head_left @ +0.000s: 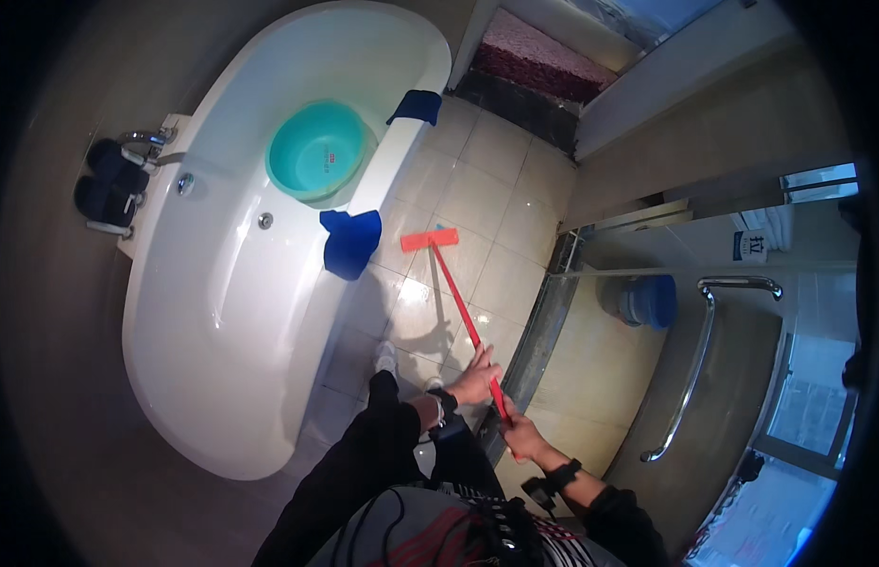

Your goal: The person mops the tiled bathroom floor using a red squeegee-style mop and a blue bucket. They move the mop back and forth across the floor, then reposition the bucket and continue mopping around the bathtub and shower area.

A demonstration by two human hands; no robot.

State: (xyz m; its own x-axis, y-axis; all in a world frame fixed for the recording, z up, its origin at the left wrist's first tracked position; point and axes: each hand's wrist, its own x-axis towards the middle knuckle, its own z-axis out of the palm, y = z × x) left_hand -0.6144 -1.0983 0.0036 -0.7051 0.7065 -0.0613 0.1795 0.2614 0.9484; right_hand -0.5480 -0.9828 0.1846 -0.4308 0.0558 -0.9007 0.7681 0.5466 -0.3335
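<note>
A long red handle (456,292) slants across the tiled floor, with a wide red brush head (429,239) at its far end resting on the tiles. My left hand (475,379) grips the handle partway down. Closer to my body, my right hand (521,432) is closed around the handle's near end. The underside of the brush head is hidden, so I cannot tell bristles from a blade. Pale glossy floor tiles (475,198) lie under the tool, and its shadow falls beside it.
A white bathtub (219,368) stands on the left, holding a turquoise plastic basin (297,166). Blue cloths (353,244) drape over its rim. On the right are a glass partition, a metal grab bar (700,383) and a blue bucket (655,301). A pink rug (535,57) lies beyond the doorway.
</note>
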